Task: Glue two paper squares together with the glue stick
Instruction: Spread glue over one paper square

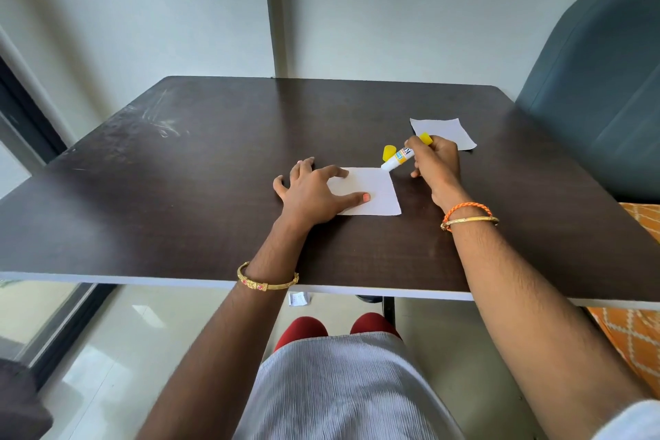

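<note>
From the head camera, the left hand (314, 189) lies spread and flat, its thumb and forefinger pressing down the left part of the near paper square (375, 191) on the dark desk (214, 171). The right hand (437, 162) grips the glue stick (397, 159), fingers curled round its upper barrel, with the white tip tilted down at the far right corner of that square, touching it or just above; which one is hard to tell. The yellow cap (389, 152) sits on the desk just behind the stick. The second paper square (444, 132) lies farther back and to the right, partly behind the right hand.

The step in hand looks to be spreading the glue. To do it well, the left hand should hold the sheet firmly so it does not slide or wrinkle. Strokes are best drawn from the pinned side out toward the free edges, light and even, reaching the corners. Pressing too hard could buckle the thin paper, and glue run off the edge would stick the sheet to the desk.
</note>
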